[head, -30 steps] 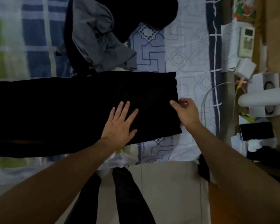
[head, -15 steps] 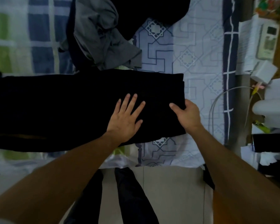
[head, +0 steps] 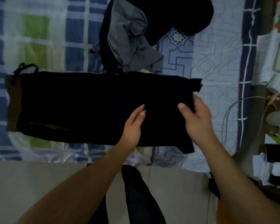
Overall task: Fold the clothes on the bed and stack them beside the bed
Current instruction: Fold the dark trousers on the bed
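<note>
While the black trousers (head: 94,107) are lying flat across the bed (head: 217,65), both hands are working at their right end.
Trousers: stretching left to right along the bed's near edge, drawstring (head: 25,68) at the far left.
Right hand (head: 196,120): pinching the right end of the fabric, thumb on top, the end lifting.
Left hand (head: 133,126): resting edge-on upon the cloth, fingers straight and pressed together.
Other clothes: a grey garment (head: 131,39) and a black garment (head: 176,13) are lying in a pile behind, touching the trousers' far edge.
</note>
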